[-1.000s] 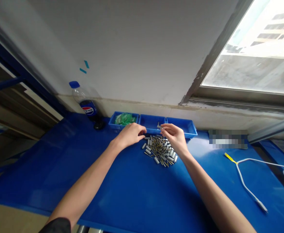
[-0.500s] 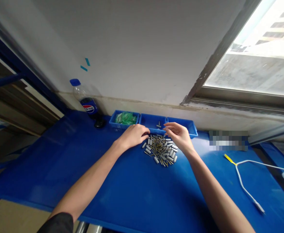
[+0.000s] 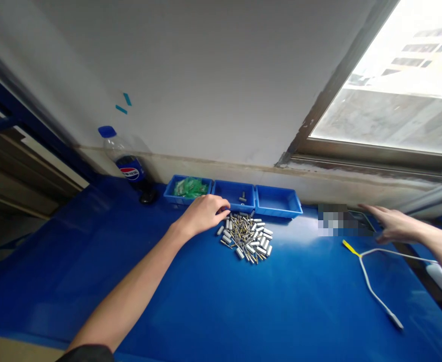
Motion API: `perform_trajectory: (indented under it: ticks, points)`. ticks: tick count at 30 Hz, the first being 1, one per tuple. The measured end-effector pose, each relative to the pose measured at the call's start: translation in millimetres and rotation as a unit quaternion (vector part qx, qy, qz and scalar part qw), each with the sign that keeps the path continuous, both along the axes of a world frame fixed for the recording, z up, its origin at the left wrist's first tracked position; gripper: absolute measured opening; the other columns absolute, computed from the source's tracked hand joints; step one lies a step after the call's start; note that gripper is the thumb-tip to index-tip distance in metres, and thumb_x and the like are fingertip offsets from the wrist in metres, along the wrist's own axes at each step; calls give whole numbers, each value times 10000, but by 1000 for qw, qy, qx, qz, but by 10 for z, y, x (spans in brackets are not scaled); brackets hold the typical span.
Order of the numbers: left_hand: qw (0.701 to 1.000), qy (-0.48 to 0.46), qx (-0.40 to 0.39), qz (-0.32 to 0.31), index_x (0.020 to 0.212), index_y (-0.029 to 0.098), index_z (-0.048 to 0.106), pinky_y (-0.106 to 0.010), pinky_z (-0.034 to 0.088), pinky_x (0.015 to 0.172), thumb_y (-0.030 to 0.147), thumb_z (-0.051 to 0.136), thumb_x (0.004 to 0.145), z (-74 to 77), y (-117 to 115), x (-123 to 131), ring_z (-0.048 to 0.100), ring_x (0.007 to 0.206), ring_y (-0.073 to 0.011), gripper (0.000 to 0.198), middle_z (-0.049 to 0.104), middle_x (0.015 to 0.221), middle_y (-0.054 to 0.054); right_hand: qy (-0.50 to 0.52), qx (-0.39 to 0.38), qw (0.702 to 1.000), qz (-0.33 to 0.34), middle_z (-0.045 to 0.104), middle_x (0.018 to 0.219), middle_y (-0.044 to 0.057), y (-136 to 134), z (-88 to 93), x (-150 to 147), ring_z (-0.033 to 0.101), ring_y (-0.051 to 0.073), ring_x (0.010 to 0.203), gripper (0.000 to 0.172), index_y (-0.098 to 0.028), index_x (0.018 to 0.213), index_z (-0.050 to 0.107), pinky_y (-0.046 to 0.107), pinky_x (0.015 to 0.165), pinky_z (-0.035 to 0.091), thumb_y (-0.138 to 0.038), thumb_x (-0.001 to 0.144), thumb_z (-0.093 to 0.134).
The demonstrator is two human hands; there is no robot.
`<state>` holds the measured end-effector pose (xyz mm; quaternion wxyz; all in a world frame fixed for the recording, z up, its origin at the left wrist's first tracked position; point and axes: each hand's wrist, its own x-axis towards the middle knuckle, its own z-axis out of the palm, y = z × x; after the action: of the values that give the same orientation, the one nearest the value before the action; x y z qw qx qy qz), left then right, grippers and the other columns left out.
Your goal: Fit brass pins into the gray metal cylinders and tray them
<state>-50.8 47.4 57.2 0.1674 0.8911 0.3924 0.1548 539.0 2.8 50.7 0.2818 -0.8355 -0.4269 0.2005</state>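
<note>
My left hand (image 3: 206,213) hovers at the upper left edge of a pile of small metal parts (image 3: 245,236). Its fingers are loosely curved, with a gap between thumb and forefinger and nothing visible between them. The pile mixes short silver cylinders with thin rods, some brass-coloured. Far to the right, my right hand (image 3: 398,223) is open, fingers stretched towards a dark flat object (image 3: 362,221) that is partly blurred out. Behind the pile, the middle blue tray (image 3: 224,188) holds a few metal pieces.
The left blue tray (image 3: 170,193) contains green plastic packets (image 3: 191,187); another blue tray (image 3: 277,201) stands at the right. A cola bottle (image 3: 130,171) is by the wall. A white cable (image 3: 371,281) with a yellow tag (image 3: 351,247) lies on the blue table (image 3: 190,301).
My right hand has moved from above the pile far to the right, beside the dark flat object. My left hand stays near the pile. The view has shifted slightly right.
</note>
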Motion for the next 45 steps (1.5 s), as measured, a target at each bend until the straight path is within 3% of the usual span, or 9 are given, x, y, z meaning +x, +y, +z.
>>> perform_trajectory:
  ticks: [3,6,9,14,20,26,35,39,45]
  points:
    - [1000,0,6,7,1062,207,795,-298,562,828,264,646,949,-7,11,0,747,897,-213,194,800,1020,-60,3,-18,1000,8,768,868,215,5,-143,224,595,98,525,336,-83,796,827,351,661,403,43,599,586]
    - [1000,1,12,16,1056,206,794,-302,565,825,267,647,950,12,8,-14,749,898,-215,191,801,1012,-62,-70,-75,988,116,778,931,219,-24,-258,426,722,205,722,359,-95,839,824,386,757,485,-57,562,597]
    - [1000,3,20,23,1042,201,793,-312,565,834,259,648,946,42,8,-33,752,906,-221,184,801,1011,-61,-197,-132,938,253,756,1193,214,-64,-380,658,720,378,1099,672,-146,1105,789,423,929,538,-136,443,673]
    - [999,1,36,28,1043,204,791,-320,565,832,286,639,958,34,31,-55,751,899,-219,194,800,1004,-59,-282,-221,877,319,665,1395,215,-56,-535,845,662,398,1244,882,-126,1367,627,419,1011,549,-251,494,650]
    - [999,3,40,24,1059,212,791,-327,570,838,286,638,957,27,24,-65,751,908,-219,199,800,1015,-55,-338,-178,865,325,605,1448,252,-138,-592,859,634,383,1284,922,-56,1428,531,391,1075,515,-345,562,660]
    - [999,2,44,31,1053,206,792,-326,573,847,285,638,960,75,10,-79,753,917,-222,197,801,1022,-58,-420,-118,858,271,552,1502,224,-367,-650,846,686,377,1188,891,-115,1528,406,426,911,585,-452,729,609]
    - [998,4,49,34,1052,209,782,-336,573,841,292,628,968,104,-7,-93,753,928,-227,194,799,1034,-52,-509,-29,837,200,569,1437,247,-482,-653,517,741,411,970,695,-142,1518,373,509,756,607,-491,922,453]
    - [998,6,51,36,1052,210,785,-341,573,861,291,629,968,101,-11,-94,754,939,-230,195,799,1031,-58,-508,-19,841,186,573,1414,245,-470,-625,417,743,408,963,684,-138,1515,374,504,773,616,-499,938,448]
    - [997,4,62,36,1052,217,784,-330,580,857,289,624,966,98,-16,-87,755,927,-222,196,799,1032,-57,-477,-27,857,193,521,1445,265,-345,-670,527,700,418,1127,684,-90,1499,391,485,908,600,-467,931,451]
